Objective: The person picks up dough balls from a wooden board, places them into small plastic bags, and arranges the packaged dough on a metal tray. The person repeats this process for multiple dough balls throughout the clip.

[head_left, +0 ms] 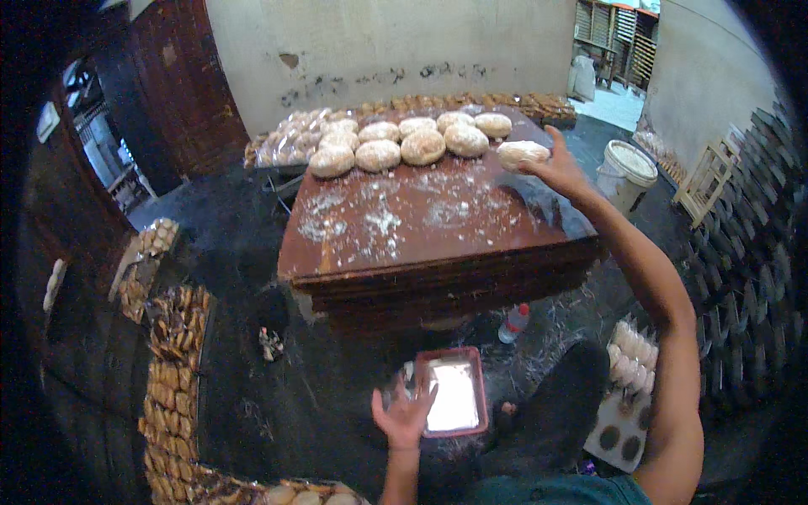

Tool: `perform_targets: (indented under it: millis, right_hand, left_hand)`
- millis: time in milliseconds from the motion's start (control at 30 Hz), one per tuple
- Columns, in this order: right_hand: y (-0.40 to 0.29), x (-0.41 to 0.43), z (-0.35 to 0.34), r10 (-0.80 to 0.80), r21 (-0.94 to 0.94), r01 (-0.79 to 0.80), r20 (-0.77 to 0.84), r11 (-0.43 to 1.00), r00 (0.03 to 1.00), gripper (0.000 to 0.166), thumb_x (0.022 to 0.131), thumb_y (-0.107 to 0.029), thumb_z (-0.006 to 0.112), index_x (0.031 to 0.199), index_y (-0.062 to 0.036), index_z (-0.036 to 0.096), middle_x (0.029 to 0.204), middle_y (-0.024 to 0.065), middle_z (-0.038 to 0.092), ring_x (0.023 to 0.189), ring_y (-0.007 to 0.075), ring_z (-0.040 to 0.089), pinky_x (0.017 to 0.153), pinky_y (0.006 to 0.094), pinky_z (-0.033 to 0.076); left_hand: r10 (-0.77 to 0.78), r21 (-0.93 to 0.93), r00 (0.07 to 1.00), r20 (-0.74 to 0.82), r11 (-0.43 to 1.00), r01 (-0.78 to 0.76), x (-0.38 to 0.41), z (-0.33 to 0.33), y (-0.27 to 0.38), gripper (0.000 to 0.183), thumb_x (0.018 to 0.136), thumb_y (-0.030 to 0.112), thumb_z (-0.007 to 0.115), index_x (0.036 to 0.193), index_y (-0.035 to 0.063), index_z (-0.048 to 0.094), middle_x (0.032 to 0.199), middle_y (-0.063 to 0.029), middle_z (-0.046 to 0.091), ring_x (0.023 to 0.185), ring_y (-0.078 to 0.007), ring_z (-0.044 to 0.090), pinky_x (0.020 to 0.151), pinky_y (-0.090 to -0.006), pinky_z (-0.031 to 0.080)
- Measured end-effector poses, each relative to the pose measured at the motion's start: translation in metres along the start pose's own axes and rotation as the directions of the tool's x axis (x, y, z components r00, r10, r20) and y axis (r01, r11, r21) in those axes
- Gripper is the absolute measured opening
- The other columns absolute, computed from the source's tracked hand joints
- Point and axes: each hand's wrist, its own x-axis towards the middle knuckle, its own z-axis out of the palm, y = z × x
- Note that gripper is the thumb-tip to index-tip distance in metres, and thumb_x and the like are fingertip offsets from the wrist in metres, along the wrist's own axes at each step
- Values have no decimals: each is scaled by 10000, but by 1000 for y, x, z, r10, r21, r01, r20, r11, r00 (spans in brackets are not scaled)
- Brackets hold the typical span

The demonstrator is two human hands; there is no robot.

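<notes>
My right hand grips a floured dough piece over the right side of a reddish-brown wooden table. Rows of round, flour-dusted dough balls lie along the table's far part, left of that hand. Loose flour is scattered over the nearer tabletop. Low in the view, my left hand is held palm up with its fingers apart and nothing in it. It overlaps the left edge of a pink-rimmed tray whose inside looks bright white.
A red-capped plastic bottle is on the floor before the table. A white bucket stands at the right. Packed baked goods line the left floor, with a wrapped pack and a board with round holes at lower right.
</notes>
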Motion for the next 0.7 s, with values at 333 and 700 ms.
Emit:
perform_targets:
  millis: [333,700]
  right_hand:
    - [-60,-215,-45,-206,619,-180,500,765,841,1016,623,-191,788,1397,-72,140,1112,135,540,1059,225,510,972,362,335]
    - [-57,-261,52,-188,289,28,544,957,818,953,601,-292,776,1349,-30,245,1056,220,533,1031,342,503,909,416,393]
  left_hand:
    - [-234,-42,971,55,971,236,41,-7,-36,649,685,356,701,1192,21,474,1336,-188,390,1287,-375,287,1059,-512,254]
    - [185,222,959,214,947,-232,33,9,-15,574,810,580,479,1183,144,509,1242,-153,483,1187,-348,413,976,-515,341]
